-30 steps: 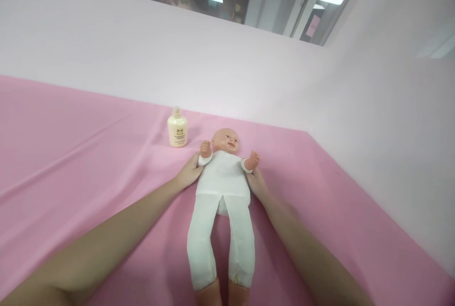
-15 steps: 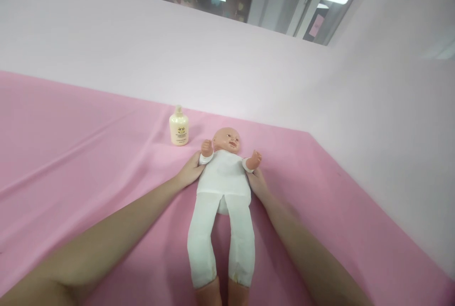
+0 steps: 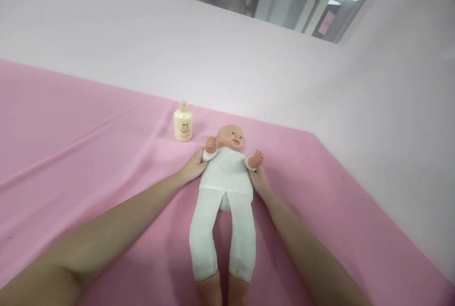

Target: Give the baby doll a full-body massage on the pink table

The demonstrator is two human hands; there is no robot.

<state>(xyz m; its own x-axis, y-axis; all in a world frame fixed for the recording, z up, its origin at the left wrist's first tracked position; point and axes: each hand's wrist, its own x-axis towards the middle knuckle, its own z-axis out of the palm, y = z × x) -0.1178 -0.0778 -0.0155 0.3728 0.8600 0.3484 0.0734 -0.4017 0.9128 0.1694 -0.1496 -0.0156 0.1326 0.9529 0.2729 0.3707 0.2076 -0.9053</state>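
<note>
Toward the far right corner of the pink cloth (image 3: 71,121), a doll (image 3: 226,178) is clasped at its soft flanks by left hand (image 3: 194,167) and right hand (image 3: 260,182); light, floppy, best gripped under the arms.

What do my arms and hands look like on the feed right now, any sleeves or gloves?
Both arms are bare along all that shows: no sleeves, gloves, watch or bands. The left hand and right hand are bare too, with no rings or markings that can be made out. The fingertips are partly hidden behind the doll.
</note>
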